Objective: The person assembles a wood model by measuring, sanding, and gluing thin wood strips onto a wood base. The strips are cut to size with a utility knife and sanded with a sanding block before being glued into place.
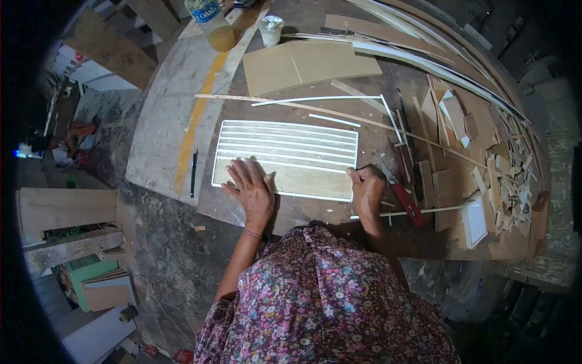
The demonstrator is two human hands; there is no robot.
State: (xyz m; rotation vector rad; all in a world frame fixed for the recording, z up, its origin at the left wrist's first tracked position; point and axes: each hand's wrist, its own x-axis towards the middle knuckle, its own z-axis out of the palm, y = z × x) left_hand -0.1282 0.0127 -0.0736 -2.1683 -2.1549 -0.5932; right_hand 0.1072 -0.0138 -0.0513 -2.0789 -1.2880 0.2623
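Note:
A wooden panel [285, 178] edged in white, with several white strips across its upper part, lies on the worktable [154, 130]. My left hand [250, 189] rests flat on its lower left part, fingers spread. At the panel's right edge is my right hand [366, 187], fingers curled and pressed together; whatever they hold, if anything, is hidden. A knife with a red handle [407, 205] lies just right of my right hand. Loose white strips [333, 121] lie beyond the panel.
A bottle [222, 36] and a white cup [271, 31] stand at the back left, near a brown board [303, 68]. Long strips [448, 76] curve along the back right. Wood scraps [512, 182] are heaped at the right. A dark pen-like tool [193, 175] lies left of the panel.

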